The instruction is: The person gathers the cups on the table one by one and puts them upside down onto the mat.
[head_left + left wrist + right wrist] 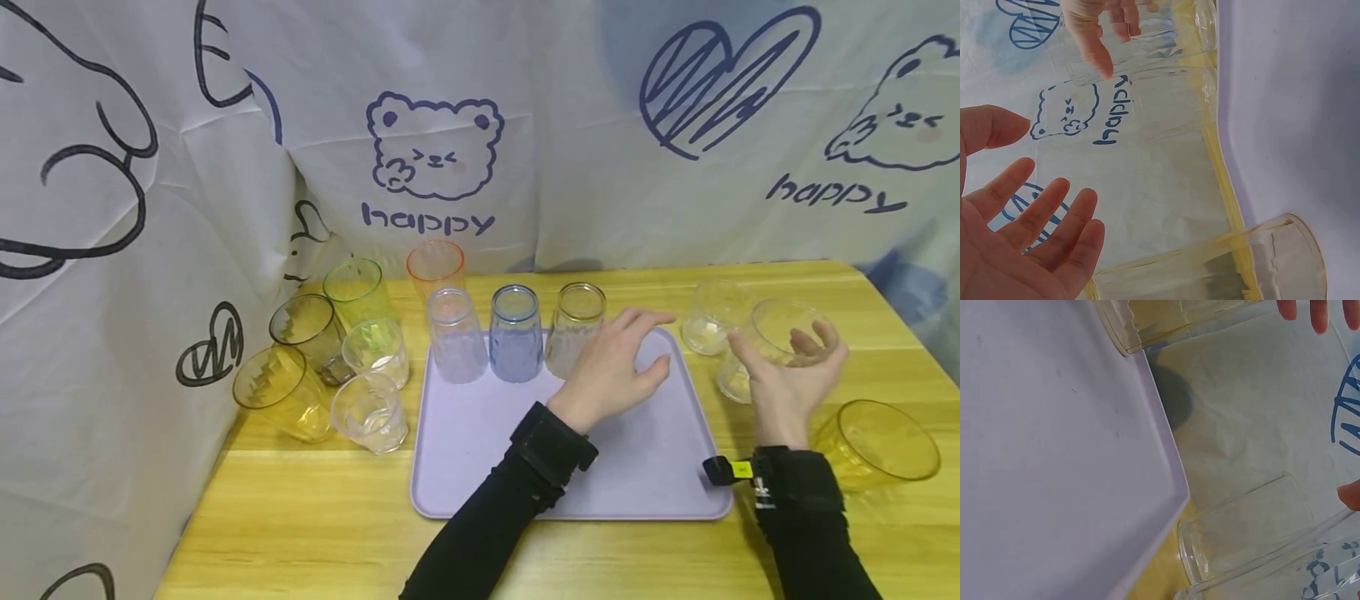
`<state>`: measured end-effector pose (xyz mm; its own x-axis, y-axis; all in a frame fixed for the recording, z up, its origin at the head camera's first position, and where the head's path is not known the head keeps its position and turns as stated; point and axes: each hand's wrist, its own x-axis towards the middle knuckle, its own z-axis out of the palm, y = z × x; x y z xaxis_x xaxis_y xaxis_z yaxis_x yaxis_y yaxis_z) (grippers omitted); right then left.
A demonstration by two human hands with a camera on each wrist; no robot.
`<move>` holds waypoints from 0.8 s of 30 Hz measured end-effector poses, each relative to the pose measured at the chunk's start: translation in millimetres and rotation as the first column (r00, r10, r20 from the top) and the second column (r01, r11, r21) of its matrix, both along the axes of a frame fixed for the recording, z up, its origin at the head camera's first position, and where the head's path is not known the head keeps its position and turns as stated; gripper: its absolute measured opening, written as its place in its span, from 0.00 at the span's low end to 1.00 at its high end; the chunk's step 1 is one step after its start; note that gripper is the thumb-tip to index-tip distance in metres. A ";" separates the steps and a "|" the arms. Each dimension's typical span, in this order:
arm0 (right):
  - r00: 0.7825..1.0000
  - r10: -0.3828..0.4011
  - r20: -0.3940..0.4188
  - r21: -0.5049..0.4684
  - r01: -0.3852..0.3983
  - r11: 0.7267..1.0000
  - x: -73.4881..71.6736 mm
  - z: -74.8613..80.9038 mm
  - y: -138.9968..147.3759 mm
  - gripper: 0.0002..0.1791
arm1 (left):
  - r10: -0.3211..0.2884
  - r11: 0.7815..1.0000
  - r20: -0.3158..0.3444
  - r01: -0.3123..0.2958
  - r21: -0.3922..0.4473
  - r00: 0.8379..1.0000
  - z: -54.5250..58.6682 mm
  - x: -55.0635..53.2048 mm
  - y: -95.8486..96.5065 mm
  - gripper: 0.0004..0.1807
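Observation:
My right hand curls round a clear glass at the right of the lavender tray, thumb on its left side and fingers round the other. In the left wrist view that thumb lies along the glass wall. Over the tray my left hand is held with spread fingers and nothing in them. It is nearest a brownish-tinted glass, which it partly overlaps in the head view. Beside that one stand a blue glass and a pale clear glass, all three upside down along the tray's back edge.
Behind the gripped glass stands another clear glass. A yellow glass is by my right wrist. Left of the tray are an amber glass, a smoky glass, a green glass and clear ones; an orange-rimmed glass stands behind.

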<state>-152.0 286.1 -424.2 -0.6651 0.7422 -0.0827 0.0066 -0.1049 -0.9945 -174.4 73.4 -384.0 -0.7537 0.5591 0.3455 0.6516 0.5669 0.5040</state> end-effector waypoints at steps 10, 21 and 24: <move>0.998 0.034 -0.052 0.044 -0.032 0.999 3.1 12.6 -10.8 0.50 | -0.003 0.998 0.044 0.000 0.067 0.999 -4.1 4.7 -15.5 0.25; 0.915 0.132 -0.380 0.050 -0.123 0.991 5.9 39.2 -41.2 0.46 | 0.093 0.959 -0.127 -0.055 0.279 0.988 3.1 11.0 -33.7 0.19; 0.876 0.177 -0.449 0.049 -0.174 0.984 7.1 47.1 -52.5 0.43 | 0.095 0.936 -0.146 -0.039 0.350 0.985 6.7 11.6 -40.2 0.19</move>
<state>-144.9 233.6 -377.0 -0.7488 0.6091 0.2612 -0.4239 -0.1372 -0.8952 -162.8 33.1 -377.2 -0.7050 0.3341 0.6256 0.7054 0.4216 0.5697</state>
